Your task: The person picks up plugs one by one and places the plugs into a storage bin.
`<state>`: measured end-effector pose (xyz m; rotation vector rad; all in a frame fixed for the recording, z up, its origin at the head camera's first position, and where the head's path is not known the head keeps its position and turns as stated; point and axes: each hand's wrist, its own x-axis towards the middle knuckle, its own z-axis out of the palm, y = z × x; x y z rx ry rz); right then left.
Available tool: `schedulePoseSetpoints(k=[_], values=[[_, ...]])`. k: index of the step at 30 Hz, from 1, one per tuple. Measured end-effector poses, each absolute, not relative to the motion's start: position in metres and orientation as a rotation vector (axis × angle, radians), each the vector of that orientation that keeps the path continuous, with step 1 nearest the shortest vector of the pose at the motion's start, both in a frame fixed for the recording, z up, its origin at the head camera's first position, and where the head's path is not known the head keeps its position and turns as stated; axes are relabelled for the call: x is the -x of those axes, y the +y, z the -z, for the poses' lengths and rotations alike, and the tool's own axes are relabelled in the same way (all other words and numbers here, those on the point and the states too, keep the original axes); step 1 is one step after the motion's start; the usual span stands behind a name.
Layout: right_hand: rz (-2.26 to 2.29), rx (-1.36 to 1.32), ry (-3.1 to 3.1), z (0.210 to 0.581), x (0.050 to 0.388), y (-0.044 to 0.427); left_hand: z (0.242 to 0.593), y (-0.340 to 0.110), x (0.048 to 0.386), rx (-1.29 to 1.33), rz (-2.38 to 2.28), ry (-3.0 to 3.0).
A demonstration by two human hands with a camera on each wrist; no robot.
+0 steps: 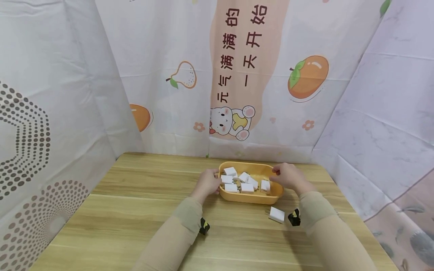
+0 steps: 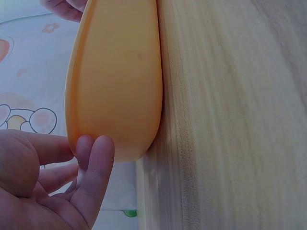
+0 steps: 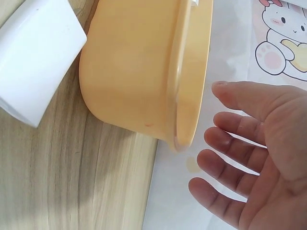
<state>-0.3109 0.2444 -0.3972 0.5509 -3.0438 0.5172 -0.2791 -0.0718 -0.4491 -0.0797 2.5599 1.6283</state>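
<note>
A yellow-orange oval basket (image 1: 251, 198) stands on the table, holding several white charger plugs (image 1: 247, 188). At its left end, my left hand (image 1: 207, 182) grips the rim, with fingertips (image 2: 101, 155) against the outer wall in the left wrist view. My right hand (image 1: 289, 176) hovers at the right end, and the right wrist view shows its fingers (image 3: 225, 141) relaxed, apart from the rim and holding nothing. One loose white charger plug (image 1: 277, 215) lies on the table in front of the basket, near my right forearm; the same plug (image 3: 41, 52) looms large in the right wrist view.
The wooden table (image 1: 135, 210) reaches back to a printed curtain (image 1: 162, 113). More cloth hangs along the left and right sides. A small black item (image 1: 294, 217) shows beside my right cuff, and another black item (image 1: 204, 226) by my left cuff.
</note>
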Motion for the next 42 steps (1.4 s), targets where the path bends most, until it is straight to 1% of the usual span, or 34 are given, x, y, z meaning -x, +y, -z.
schedulePoseSetpoints(k=[13,26,32,39,42], values=[[-0.546,-0.539,-3.055,0.389,0.308,0.246,0.45,-0.071,0.279,0.063,-1.625,2.579],[-0.616,-0.641,-2.995,0.357,0.292,0.256,0.45,-0.071,0.279,0.046,-1.634,2.579],[-0.62,-0.681,-3.008,0.345,0.28,0.261,0.45,-0.071,0.279,0.049,-1.637,2.577],[-0.457,-0.642,-3.027,0.333,0.257,0.26,0.447,-0.071,0.276,0.079,-1.646,2.558],[-0.429,-0.674,-3.013,0.331,0.248,0.259,0.446,-0.07,0.276,0.077,-1.646,2.558]])
